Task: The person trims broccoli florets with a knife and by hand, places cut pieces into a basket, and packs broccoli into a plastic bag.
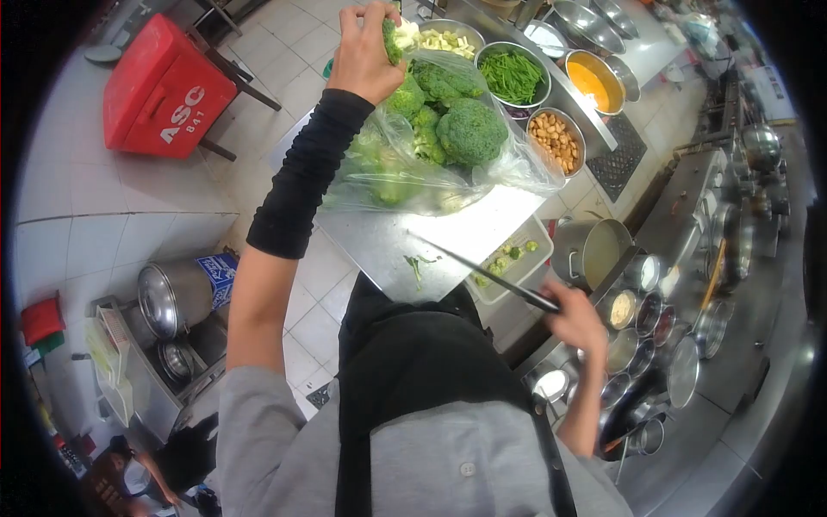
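At the far end of the steel table [379, 258], my left hand [366, 52] is closed around a piece of broccoli [392, 43]. Just beyond my left wrist, a clear plastic bag [353, 194] holds several large broccoli heads [472, 131]. My right hand [573, 319] grips the black handle of a knife [487, 277], its blade pointing up and left over the table. A few green scraps [416, 265] lie near the table's close edge. Below the blade on the right, a pale plastic tub [538, 267] contains cut broccoli florets [500, 260].
Bowls of green beans [510, 77], browned cubes [553, 142] and orange liquid [594, 84] stand beyond the bag. A big pot [594, 252] and a cooking line with several containers are on the right. On the left are a red box [164, 95] and another person [142, 478].
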Demonstrator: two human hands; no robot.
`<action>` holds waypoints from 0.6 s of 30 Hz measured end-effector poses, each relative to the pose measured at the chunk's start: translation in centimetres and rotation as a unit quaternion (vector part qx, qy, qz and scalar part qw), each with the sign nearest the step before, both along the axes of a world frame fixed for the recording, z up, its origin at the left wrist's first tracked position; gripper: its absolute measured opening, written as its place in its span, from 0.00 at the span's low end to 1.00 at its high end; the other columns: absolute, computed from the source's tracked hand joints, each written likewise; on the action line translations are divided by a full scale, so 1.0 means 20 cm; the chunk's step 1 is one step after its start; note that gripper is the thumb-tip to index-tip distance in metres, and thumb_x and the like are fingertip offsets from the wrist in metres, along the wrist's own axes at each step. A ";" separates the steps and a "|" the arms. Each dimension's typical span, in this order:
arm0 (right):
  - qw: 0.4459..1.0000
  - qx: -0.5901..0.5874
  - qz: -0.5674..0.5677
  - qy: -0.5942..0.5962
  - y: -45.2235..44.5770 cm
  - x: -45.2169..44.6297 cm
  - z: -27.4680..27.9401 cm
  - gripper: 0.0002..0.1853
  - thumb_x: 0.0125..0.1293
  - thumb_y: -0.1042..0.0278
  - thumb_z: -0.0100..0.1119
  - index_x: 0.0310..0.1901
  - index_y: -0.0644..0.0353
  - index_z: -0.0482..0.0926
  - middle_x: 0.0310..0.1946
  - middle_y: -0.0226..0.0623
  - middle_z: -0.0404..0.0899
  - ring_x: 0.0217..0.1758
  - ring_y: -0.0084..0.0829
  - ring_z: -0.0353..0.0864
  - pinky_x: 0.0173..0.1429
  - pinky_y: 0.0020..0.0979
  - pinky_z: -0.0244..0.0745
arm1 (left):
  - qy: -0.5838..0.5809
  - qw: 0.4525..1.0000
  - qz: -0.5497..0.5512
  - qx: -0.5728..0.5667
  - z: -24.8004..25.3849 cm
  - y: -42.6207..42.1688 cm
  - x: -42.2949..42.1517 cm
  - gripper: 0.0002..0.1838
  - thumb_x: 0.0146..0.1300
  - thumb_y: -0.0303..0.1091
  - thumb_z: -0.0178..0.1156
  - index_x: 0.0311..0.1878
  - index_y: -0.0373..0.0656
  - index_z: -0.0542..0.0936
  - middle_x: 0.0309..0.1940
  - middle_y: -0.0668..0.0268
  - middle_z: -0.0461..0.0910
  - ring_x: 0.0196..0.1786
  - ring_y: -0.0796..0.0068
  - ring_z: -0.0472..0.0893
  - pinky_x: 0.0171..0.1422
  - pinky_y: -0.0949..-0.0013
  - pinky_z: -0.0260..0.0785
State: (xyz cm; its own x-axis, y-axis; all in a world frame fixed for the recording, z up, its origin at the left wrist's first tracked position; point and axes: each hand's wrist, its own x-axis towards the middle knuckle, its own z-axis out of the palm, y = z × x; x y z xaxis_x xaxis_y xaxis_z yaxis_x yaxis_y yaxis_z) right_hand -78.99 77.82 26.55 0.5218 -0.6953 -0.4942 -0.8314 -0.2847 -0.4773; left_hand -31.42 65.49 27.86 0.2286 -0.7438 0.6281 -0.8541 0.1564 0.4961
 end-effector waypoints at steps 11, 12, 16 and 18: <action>0.954 -0.086 -0.205 -0.201 -0.11 0.57 -0.01 0.17 0.84 0.56 0.57 0.48 0.66 0.77 0.26 0.51 0.82 0.27 0.54 0.82 0.35 0.47 0.76 | 0.060 0.997 0.033 -0.017 -0.03 0.01 0.03 0.30 0.49 0.24 0.71 0.57 0.50 0.71 0.55 0.52 0.72 0.55 0.42 0.81 0.61 0.48 0.76; 0.948 -0.058 -0.222 -0.221 -0.15 0.75 0.01 0.18 0.85 0.56 0.55 0.49 0.68 0.76 0.33 0.64 0.85 0.38 0.69 0.83 0.43 0.55 0.77 | 0.106 0.994 0.028 -0.004 -0.03 0.02 0.02 0.28 0.50 0.28 0.71 0.55 0.48 0.71 0.52 0.54 0.76 0.61 0.47 0.76 0.68 0.51 0.71; 0.959 -0.100 -0.143 -0.225 -0.50 1.22 -0.11 0.23 0.85 0.56 0.50 0.46 0.77 0.75 0.33 0.73 0.83 0.41 0.74 0.84 0.49 0.63 0.78 | 0.052 0.998 0.014 -0.011 0.02 0.06 -0.04 0.26 0.50 0.26 0.71 0.53 0.46 0.72 0.54 0.56 0.77 0.64 0.47 0.74 0.68 0.52 0.71; 0.956 -0.123 -0.120 -0.239 -0.58 1.29 -0.15 0.23 0.85 0.57 0.50 0.44 0.77 0.75 0.31 0.73 0.82 0.40 0.75 0.83 0.48 0.63 0.78 | 0.006 0.999 0.027 -0.032 0.06 0.07 0.01 0.26 0.50 0.26 0.71 0.53 0.46 0.72 0.54 0.55 0.77 0.64 0.48 0.74 0.68 0.52 0.71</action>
